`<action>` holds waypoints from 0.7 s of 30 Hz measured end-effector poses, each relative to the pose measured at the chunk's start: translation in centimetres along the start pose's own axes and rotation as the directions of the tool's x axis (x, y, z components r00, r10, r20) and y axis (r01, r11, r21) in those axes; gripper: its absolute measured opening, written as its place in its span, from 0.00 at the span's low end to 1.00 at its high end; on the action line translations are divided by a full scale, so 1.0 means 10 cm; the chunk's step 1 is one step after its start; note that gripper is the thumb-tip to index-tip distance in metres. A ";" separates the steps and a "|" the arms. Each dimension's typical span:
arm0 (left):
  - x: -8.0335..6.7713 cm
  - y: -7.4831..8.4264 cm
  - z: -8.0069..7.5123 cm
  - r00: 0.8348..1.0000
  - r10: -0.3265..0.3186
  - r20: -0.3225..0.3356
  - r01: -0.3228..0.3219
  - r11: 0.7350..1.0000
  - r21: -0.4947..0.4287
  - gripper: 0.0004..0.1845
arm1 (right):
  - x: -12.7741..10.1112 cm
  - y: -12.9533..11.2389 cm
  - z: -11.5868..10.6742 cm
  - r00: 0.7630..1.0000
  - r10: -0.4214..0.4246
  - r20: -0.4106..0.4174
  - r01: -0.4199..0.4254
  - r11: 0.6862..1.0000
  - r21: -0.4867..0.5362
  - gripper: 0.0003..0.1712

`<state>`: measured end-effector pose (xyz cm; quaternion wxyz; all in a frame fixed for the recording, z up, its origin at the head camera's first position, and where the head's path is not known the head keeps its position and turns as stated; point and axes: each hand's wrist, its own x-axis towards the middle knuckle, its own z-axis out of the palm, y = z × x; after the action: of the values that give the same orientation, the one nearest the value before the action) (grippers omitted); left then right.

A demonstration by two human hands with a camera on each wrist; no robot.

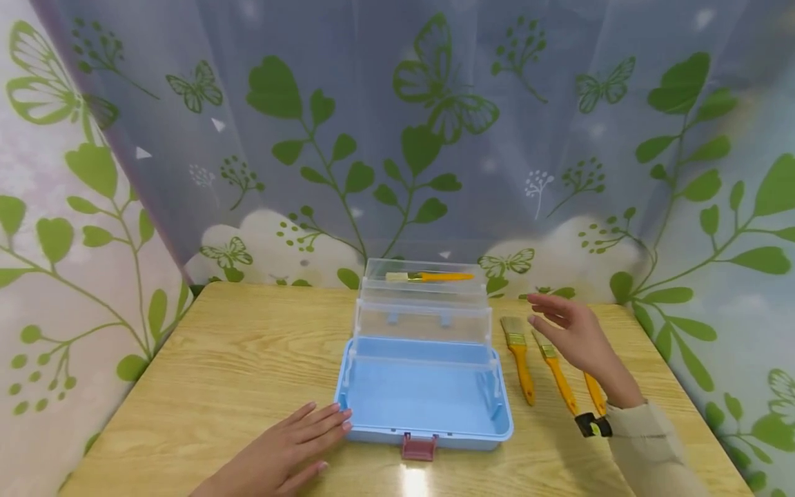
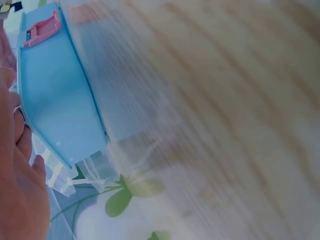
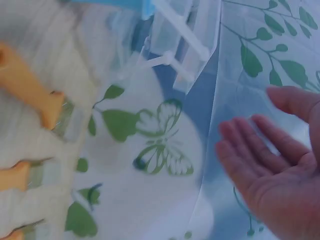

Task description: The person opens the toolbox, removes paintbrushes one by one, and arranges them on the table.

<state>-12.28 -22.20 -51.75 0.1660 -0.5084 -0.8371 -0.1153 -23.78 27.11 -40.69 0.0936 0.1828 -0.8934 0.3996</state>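
A light blue plastic box (image 1: 428,393) stands unfolded on the table, its clear tiered trays (image 1: 422,317) raised at the back. One paintbrush (image 1: 444,277) with an orange handle lies in the top tray. My left hand (image 1: 286,445) rests with straight fingers against the box's front left corner; the left wrist view also shows the hand (image 2: 22,185) at the box side (image 2: 55,90). Over the brushes on the right hovers my right hand (image 1: 577,338), holding nothing, its fingers relaxed in the right wrist view. Below it lie a wide paintbrush (image 1: 518,359) and a narrower paintbrush (image 1: 557,373).
Another paintbrush (image 1: 594,392) lies partly hidden under the right forearm. A maroon latch (image 1: 419,447) hangs at the box front. The wood-grain table (image 1: 248,352) ends at a curtain (image 1: 348,138) with green leaves and butterflies.
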 end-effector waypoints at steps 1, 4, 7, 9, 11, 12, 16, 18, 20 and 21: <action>0.00 -0.01 0.00 1.000 0.007 -0.003 -0.007 1.000 0.002 0.31 | 0.07 -0.02 0.02 1.000 -0.024 0.006 0.023 1.000 0.021 0.25; 0.00 -0.01 0.00 1.000 0.010 -0.002 -0.010 1.000 0.012 0.30 | 0.26 -0.07 0.11 0.996 -0.084 0.037 0.081 0.995 0.065 0.22; -0.01 0.00 0.00 1.000 -0.003 0.004 0.003 1.000 0.008 0.31 | 0.46 -0.09 0.23 0.989 -0.117 0.090 0.109 0.990 0.090 0.22; -0.01 0.01 0.00 1.000 -0.021 0.013 0.021 1.000 0.003 0.33 | 0.60 -0.08 0.32 0.983 -0.139 0.118 0.128 0.987 0.096 0.22; -0.01 0.03 -0.01 0.999 -0.036 0.017 0.036 0.999 -0.004 0.34 | 0.72 -0.10 0.40 0.979 -0.153 0.136 0.141 0.986 0.093 0.21; -0.01 0.03 -0.01 0.999 -0.045 0.019 0.045 0.999 -0.006 0.34 | 0.78 -0.10 0.43 0.977 -0.155 0.144 0.143 0.986 0.091 0.21; 0.00 0.05 -0.03 0.998 -0.058 0.017 0.058 0.998 -0.012 0.33 | 1.00 -0.14 0.52 0.976 -0.148 0.161 0.132 0.986 0.107 0.19; -0.01 0.05 -0.03 0.998 -0.059 0.012 0.060 0.998 -0.013 0.33 | 1.10 -0.17 0.55 0.975 -0.140 0.173 0.120 0.985 0.123 0.18; -0.01 0.04 -0.03 0.999 -0.048 0.003 0.048 0.999 -0.012 0.33 | 1.21 -0.17 0.58 0.973 -0.144 0.180 0.121 0.983 0.135 0.18; -0.01 0.04 -0.03 0.999 -0.040 -0.002 0.040 0.999 -0.013 0.32 | 1.26 -0.18 0.60 0.973 -0.144 0.183 0.120 0.984 0.133 0.17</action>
<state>-11.86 -22.21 -51.53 0.1613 -0.4924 -0.8462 -0.1246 -34.69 18.41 -39.52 0.0223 0.2849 -0.8583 0.4263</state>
